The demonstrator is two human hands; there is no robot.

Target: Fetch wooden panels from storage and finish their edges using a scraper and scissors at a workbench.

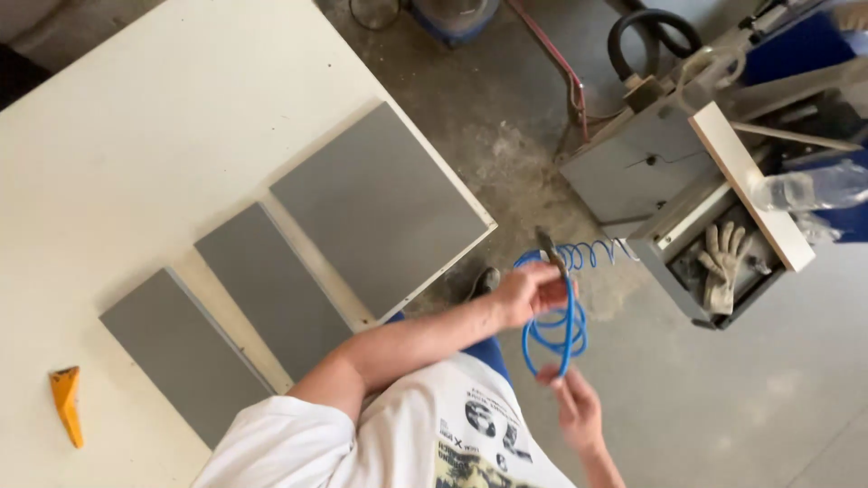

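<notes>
My left hand [527, 294] is closed around the handle of a dark air blow gun [548, 250], just off the corner of the white table [136, 136]. A blue coiled air hose [570, 330] hangs from it in several loops. Lower down, my right hand [576, 408] pinches the bottom of those loops. The rest of the coil [592, 254] stretches right toward a grey machine [633, 172]. Both hands are over the concrete floor, above my blue shorts and one shoe.
Three grey panels [380, 208] [271, 285] [181, 348] lie side by side on the table, an orange wedge-shaped tool [66, 404] at its left. The machine's open tray holds a work glove [723, 267]. Nearby are a plastic bottle [809, 188], a black hose [651, 32] and sawdust [515, 172].
</notes>
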